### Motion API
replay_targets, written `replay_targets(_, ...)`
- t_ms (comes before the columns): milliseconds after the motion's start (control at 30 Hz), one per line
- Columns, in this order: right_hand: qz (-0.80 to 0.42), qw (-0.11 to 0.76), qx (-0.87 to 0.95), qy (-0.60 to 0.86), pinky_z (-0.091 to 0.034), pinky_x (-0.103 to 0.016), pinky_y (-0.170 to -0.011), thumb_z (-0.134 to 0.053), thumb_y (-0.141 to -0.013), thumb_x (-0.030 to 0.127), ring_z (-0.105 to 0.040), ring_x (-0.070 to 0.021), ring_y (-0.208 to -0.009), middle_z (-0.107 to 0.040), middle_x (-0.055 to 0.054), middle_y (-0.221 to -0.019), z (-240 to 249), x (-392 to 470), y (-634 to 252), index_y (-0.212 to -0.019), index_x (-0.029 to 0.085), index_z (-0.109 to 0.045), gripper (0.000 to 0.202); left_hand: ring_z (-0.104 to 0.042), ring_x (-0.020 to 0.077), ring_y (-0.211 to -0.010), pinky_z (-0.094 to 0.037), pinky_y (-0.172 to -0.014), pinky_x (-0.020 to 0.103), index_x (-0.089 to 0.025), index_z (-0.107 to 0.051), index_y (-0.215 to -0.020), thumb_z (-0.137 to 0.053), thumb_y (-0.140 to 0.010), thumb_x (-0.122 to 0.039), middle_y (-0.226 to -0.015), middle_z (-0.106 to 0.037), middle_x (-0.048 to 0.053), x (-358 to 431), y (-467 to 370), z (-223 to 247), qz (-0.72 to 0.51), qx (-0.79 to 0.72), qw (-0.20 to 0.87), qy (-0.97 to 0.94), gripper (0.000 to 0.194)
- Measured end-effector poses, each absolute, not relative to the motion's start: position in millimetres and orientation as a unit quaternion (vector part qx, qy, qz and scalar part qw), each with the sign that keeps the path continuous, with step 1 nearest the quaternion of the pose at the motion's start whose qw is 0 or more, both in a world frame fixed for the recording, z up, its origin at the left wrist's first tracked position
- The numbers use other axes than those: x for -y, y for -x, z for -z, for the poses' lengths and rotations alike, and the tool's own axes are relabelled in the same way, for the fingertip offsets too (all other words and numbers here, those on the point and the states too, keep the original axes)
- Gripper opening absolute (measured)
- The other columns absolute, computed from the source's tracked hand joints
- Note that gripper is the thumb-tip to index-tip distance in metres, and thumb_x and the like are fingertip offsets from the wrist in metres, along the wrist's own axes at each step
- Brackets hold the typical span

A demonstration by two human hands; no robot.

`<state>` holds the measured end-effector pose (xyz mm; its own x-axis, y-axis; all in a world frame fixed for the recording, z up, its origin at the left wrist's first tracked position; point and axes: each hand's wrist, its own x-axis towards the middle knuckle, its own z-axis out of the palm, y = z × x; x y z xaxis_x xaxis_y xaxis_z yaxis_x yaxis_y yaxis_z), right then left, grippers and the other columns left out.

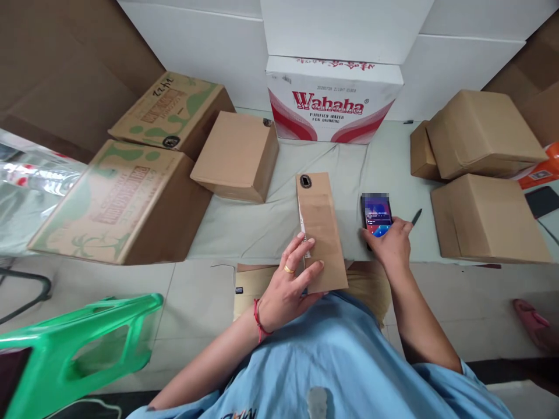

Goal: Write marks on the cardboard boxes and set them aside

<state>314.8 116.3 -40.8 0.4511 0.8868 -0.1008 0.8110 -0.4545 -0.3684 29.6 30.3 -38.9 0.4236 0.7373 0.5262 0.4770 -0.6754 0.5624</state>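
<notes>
My left hand [286, 285], with a ring and a red string bracelet, holds a narrow, flat cardboard box [323, 233]. Its fingers rest across the box's lower left part, and the thumb lies along the near end. This box overhangs the table's front edge and has a black round sticker near its far end. To the right, my right hand [391, 241] grips a smartphone [376, 212] by its near end, thumb on one side and fingers on the other. The phone's screen is lit. A dark pen [417, 216] sticks out past the right fingers; whether they touch it is unclear.
A plain carton [236, 148] and printed cartons [113, 203] stand at left. Behind is a white Wahaha water carton [334, 105]. Several brown boxes [484, 218] occupy the right, near another dark phone [542, 202]. A green plastic stool [87, 343] stands on the floor at left.
</notes>
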Motion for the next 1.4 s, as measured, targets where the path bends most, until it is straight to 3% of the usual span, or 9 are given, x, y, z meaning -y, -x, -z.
replay_targets(200, -0.107, 0.147, 0.568, 0.803, -0.047, -0.069, -0.114, -0.078, -0.086, 0.056, -0.048, -0.0508, -0.142, -0.048, -0.032, -0.152, 50.0, -111.2, -321.4, -0.152, 0.007, -0.047, 0.088, -0.029, 0.0447, -0.169, -0.05, -0.123, 0.07, -0.027, -0.047, -0.16, -0.08, -0.1, -0.035, -0.171, -0.037, 0.025, -29.1, -31.8, 43.5, -0.422, -0.367, 0.182, -0.809, 0.069)
replay_targets(333, -0.186, 0.245, 0.625, 0.718, -0.044, -0.069, -0.122, -0.066, -0.095, 0.072, -0.046, -0.0462, -0.151, -0.047, -0.032, -0.162, 27.9, -105.7, -308.4, -0.163, 0.011, -0.04, 0.095, -0.031, 0.0434, -0.169, -0.053, -0.122, 0.064, -0.028, -0.034, -0.171, -0.08, -0.096, -0.06, -0.176, -0.03, 0.026, -26.3, -31.0, 44.1, -0.481, -0.389, 0.26, -0.741, 0.094)
replay_targets(467, -0.389, 0.256, 0.631, 0.621, -0.057, -0.061, -0.114, -0.06, -0.095, 0.083, -0.055, -0.0397, -0.152, -0.049, -0.028, -0.166, -4.4, -91.0, -269.7, -0.174, 0.018, -0.024, 0.109, -0.043, 0.0402, -0.164, -0.047, -0.127, 0.062, -0.024, -0.042, -0.168, -0.056, -0.109, -0.065, -0.172, -0.043, 0.026, -32.1, -28.2, 32.8, -0.462, -0.378, 0.386, -0.703, 0.073)
replay_targets(600, -0.342, 0.186, 0.664, 0.638, -0.044, -0.067, -0.127, -0.077, -0.081, 0.082, -0.043, -0.0454, -0.162, -0.043, -0.031, -0.172, -21.8, -82.4, -249.1, -0.174, 0.01, -0.026, 0.128, -0.045, 0.0395, -0.163, -0.047, -0.129, 0.059, -0.021, -0.045, -0.167, -0.061, -0.11, -0.053, -0.173, -0.045, 0.027, -38.4, -31.0, 23.8, -0.394, -0.304, 0.371, -0.784, 0.067)
replay_targets(733, -0.334, 0.17, 0.625, 0.685, -0.047, -0.067, -0.123, -0.078, -0.084, 0.067, -0.058, -0.0443, -0.15, -0.057, -0.026, -0.164, -20.6, -85.5, -272.9, -0.168, 0.015, -0.039, 0.106, -0.054, 0.0351, -0.157, -0.05, -0.127, 0.056, -0.023, -0.052, -0.16, -0.062, -0.11, -0.042, -0.164, -0.057, 0.024, -33.2, -32.6, 32.5, -0.383, -0.34, 0.358, -0.78, 0.054)
replay_targets(867, -0.495, 0.283, 0.524, 0.633, -0.059, -0.058, -0.111, -0.073, -0.088, 0.065, -0.072, -0.0362, -0.132, -0.073, -0.016, -0.147, -19.8, -83.0, -294.9, -0.156, 0.024, -0.05, 0.083, -0.063, 0.0328, -0.144, -0.06, -0.114, 0.051, -0.023, -0.063, -0.139, -0.066, -0.108, -0.049, -0.15, -0.064, 0.019, -23.1, -15.8, 48.5, -0.441, -0.521, 0.417, -0.6, 0.04)
replay_targets(1133, -0.61, 0.463, 0.382, 0.518, -0.058, -0.052, -0.117, -0.075, -0.093, 0.062, -0.069, -0.033, -0.138, -0.069, -0.015, -0.152, 4.2, -64.1, -217.3, -0.153, 0.025, -0.049, 0.075, -0.071, 0.0332, -0.13, -0.068, -0.099, 0.047, -0.03, -0.049, -0.158, -0.074, -0.093, -0.075, -0.157, -0.06, 0.017, 1.3, -2.4, 21.2, -0.461, -0.467, 0.713, -0.246, 0.083)
replay_targets(1267, -0.662, 0.386, 0.433, 0.474, -0.059, -0.048, -0.117, -0.074, -0.094, 0.07, -0.07, -0.0295, -0.136, -0.071, -0.013, -0.147, 24.7, -52.0, -191.1, -0.16, 0.026, -0.043, 0.085, -0.076, 0.017, -0.084, -0.066, -0.071, 0.027, -0.029, -0.061, -0.143, -0.097, -0.078, -0.047, -0.12, -0.077, 0.005, 17.2, 4.1, 8.1, -0.505, -0.552, 0.646, -0.15, 0.076)
replay_targets(1400, -0.708, 0.293, 0.458, 0.45, -0.069, -0.043, -0.096, -0.075, -0.09, 0.076, -0.072, -0.0275, -0.122, -0.071, -0.012, -0.132, 36.1, -47.9, -199.6, -0.146, 0.025, -0.06, 0.077, -0.036, 0.0038, -0.037, -0.026, -0.028, 0.015, -0.018, -0.071, -0.102, -0.103, -0.05, -0.039, -0.061, -0.058, -0.008, 47.7, 57.4, 8.3, -0.515, -0.681, 0.52, -0.043, 0.064)
